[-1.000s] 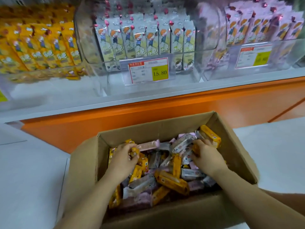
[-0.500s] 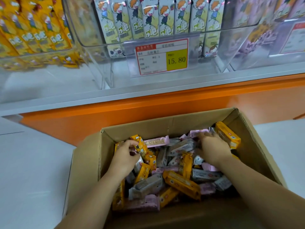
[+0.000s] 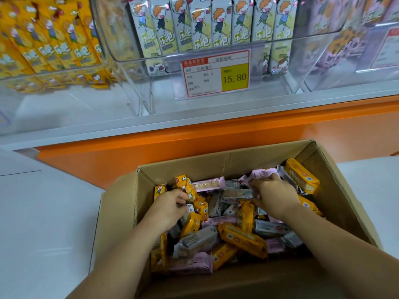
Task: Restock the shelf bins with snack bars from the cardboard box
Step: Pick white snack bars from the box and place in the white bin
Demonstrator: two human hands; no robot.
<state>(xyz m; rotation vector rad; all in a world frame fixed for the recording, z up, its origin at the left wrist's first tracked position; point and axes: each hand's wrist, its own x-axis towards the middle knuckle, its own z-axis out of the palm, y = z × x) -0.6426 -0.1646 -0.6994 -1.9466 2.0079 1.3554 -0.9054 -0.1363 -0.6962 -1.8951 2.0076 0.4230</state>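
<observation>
Nearest to the camera, two bare forearms are reached into an open cardboard box [image 3: 216, 167], which is set on a white floor [image 3: 43, 212]. The box is filled with loose snack bars [image 3: 241, 238] in yellow, pink and grey wrappers, piled in no order. The small print on the wrappers is too fine to be read.

The left hand [image 3: 168, 208] is sunk into the left side of the pile with the fingers curled. A yellow bar [image 3: 186, 186] with a small cartoon figure stands tilted up against its fingertips, but it cannot be told whether this bar is grasped. The right hand [image 3: 274, 197] is laid on the far right part of the pile, fingers bent down and touching a pink bar [image 3: 262, 172]. If something is gripped there cannot be told either.

Behind the box an orange panel [image 3: 194, 134] is seen, and above it the pale shelf [image 3: 129, 126] with clear plastic bins. In the middle bin [image 3: 280, 87] white packs [image 3: 200, 29] are stood upright in a row. A cartoon child and the characters "乐吧" are printed on them. A red-framed price label [image 3: 216, 74] is fixed to its front, with "15.80" on a yellow field. The other lines are blurred. In the left bin [image 3: 43, 100] yellow packs [image 3: 54, 46] with the same "乐吧" are kept. In the right bin [image 3: 323, 72] pink packs [image 3: 345, 39] are seen, out of focus.
</observation>
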